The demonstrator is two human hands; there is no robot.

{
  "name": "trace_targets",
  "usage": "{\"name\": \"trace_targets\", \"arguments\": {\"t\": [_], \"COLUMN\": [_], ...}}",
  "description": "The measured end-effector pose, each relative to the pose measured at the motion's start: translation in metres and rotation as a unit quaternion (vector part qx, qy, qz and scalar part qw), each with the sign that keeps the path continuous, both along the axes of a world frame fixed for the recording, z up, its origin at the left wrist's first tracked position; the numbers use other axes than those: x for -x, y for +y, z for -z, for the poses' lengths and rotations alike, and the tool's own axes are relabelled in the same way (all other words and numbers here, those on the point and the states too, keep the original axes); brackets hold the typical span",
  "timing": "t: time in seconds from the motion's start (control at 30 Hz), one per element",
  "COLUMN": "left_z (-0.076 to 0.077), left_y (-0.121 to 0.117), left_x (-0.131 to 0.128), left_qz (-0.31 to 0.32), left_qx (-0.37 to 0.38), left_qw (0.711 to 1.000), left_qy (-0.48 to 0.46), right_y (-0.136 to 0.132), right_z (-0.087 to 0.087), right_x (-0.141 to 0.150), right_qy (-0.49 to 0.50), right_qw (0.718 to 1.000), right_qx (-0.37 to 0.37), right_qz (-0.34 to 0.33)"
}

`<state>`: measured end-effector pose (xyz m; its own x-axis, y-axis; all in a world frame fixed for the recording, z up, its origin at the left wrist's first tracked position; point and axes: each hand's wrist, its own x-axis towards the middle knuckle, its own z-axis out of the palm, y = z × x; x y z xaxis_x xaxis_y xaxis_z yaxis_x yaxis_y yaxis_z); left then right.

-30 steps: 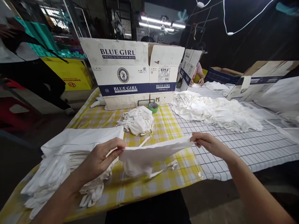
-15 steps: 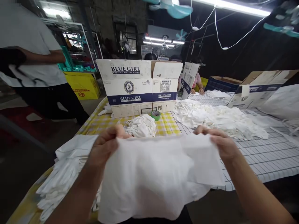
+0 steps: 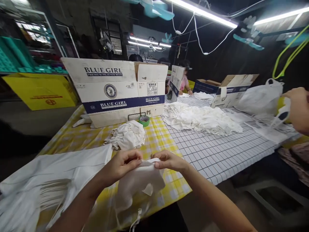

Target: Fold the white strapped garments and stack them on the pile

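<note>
Between my two hands a thin white fabric piece (image 3: pixel 142 182) hangs down, its upper edge bunched and its lower part blurred. My left hand (image 3: pixel 126 164) pinches that edge on one side. A short way to the right, my right hand (image 3: pixel 167 161) grips the same edge between thumb and fingers. Below the fabric dangles a narrow white strip (image 3: pixel 137 219); whether it belongs to it I cannot tell. Just beyond my hands lies a crumpled heap of white fabric (image 3: pixel 127 135). A layered stack of white fabric (image 3: pixel 58 180) lies beside my left forearm.
A Blue Girl beer carton (image 3: pixel 111 93) stands behind a green tape roll (image 3: pixel 144 121). Loose white fabric (image 3: pixel 202 117) covers part of the checked table (image 3: pixel 200 148). At right are a white plastic bag (image 3: pixel 259 96) and another person's hand (image 3: pixel 299 108). Someone in pink sits across.
My hands have drawn together, and the fabric stretched between them now hangs gathered. The view has turned right; the standing person at left is out of sight, and another person's hand shows at right.
</note>
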<state>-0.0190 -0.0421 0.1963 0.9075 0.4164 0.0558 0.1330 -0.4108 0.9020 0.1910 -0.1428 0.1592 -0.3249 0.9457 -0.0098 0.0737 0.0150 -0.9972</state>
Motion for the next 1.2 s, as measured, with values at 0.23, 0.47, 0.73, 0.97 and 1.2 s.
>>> {"name": "trace_targets", "arguments": {"t": [0.23, 0.47, 0.73, 0.97, 1.2], "left_z": [0.014, 0.015, 0.03, 0.018, 0.026], "left_y": [0.036, 0.041, 0.054, 0.05, 0.048], "left_x": [0.031, 0.041, 0.039, 0.05, 0.06], "left_qz": [-0.073, -0.01, 0.038, 0.014, 0.019], "left_qx": [0.031, 0.069, -0.092, -0.021, 0.092], "left_qw": [0.997, 0.992, 0.987, 0.997, 0.994], "left_qy": [-0.013, 0.105, 0.126, 0.07, 0.047], "right_y": [-0.016, -0.027, -0.035, -0.052, -0.049], "right_z": [-0.022, -0.032, -0.019, -0.023, -0.018], "right_x": [-0.024, -0.05, -0.086, -0.104, -0.11], "right_qy": [-0.008, 0.009, -0.006, -0.039, -0.017], "right_qw": [0.999, 0.997, 0.974, 0.969, 0.955], "right_qx": [0.041, 0.005, -0.024, -0.014, -0.09], "right_qz": [-0.013, 0.076, 0.227, 0.243, 0.282]}}
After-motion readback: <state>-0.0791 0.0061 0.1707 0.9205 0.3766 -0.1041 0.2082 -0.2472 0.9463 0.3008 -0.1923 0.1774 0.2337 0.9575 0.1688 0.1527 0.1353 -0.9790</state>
